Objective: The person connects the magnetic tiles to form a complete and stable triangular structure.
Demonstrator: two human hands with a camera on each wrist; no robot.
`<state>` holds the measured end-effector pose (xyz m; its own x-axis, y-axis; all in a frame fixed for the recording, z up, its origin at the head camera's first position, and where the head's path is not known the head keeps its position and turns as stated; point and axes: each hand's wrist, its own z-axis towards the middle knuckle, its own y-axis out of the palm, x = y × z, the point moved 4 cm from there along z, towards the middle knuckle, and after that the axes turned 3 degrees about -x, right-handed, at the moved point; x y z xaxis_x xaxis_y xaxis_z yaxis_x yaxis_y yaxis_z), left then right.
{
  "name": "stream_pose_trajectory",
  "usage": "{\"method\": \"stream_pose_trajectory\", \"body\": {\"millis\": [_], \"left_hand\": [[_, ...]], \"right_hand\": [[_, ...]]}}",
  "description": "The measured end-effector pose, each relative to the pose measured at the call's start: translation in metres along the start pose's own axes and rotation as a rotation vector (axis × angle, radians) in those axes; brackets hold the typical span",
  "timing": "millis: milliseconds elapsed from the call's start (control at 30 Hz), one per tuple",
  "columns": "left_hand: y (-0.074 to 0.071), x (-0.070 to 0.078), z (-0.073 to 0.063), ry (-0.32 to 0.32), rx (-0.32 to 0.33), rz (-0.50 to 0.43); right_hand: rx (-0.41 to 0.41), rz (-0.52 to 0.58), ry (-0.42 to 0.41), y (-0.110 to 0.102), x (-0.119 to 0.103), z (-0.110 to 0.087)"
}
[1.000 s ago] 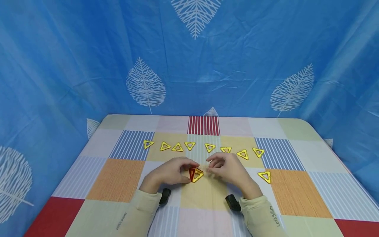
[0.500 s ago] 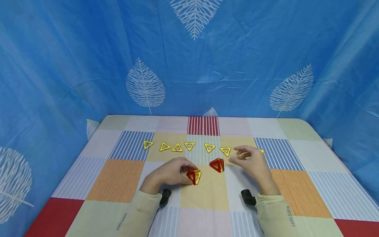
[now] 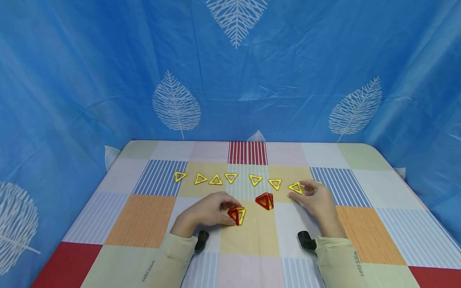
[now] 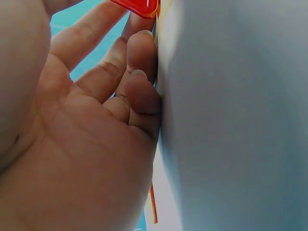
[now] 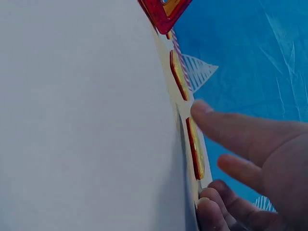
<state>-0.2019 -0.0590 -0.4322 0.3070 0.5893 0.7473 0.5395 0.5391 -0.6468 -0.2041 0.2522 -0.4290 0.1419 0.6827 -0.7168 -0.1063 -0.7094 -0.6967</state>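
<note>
My left hand point(image 3: 209, 210) pinches a triangular shape of red and yellow magnetic tiles point(image 3: 242, 216) between thumb and fingers, low over the cloth. A red corner point(image 4: 144, 6) of it shows at the top of the left wrist view. Farther out on the right, my right hand point(image 3: 318, 204) reaches to a flat yellow triangle tile point(image 3: 294, 187), thumb and index finger parted beside it. In the right wrist view the fingers hold nothing. Between the hands stands a small red pyramid of tiles point(image 3: 264, 201). Another yellow tile point(image 3: 315, 182) is partly hidden behind the right fingers.
Several yellow triangle tiles lie in a loose row across the cloth, among them a middle tile point(image 3: 255, 180) and a far-left tile point(image 3: 180, 176). The patchwork tablecloth point(image 3: 248, 272) covers the table. A blue leaf-patterned curtain point(image 3: 288, 60) hangs behind and at both sides.
My right hand has moved right, away from the middle to the yellow tiles, bringing the red pyramid into sight. My left hand stays nearly in place, its tiles turned and slightly nearer me.
</note>
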Motion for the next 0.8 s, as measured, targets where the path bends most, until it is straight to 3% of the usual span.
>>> {"method": "stream_pose_trajectory", "body": {"millis": [233,800], "left_hand": [[0.0009,-0.0006,0.0007,-0.002,0.001,0.001],[0.0033,-0.0019,0.0021,-0.006,0.005,-0.002]], "right_hand": [[-0.001,-0.089,0.008,0.0022,0.0028,0.0017],[0.079,-0.113,-0.036,-0.0003,0.0012,0.0016]]}}
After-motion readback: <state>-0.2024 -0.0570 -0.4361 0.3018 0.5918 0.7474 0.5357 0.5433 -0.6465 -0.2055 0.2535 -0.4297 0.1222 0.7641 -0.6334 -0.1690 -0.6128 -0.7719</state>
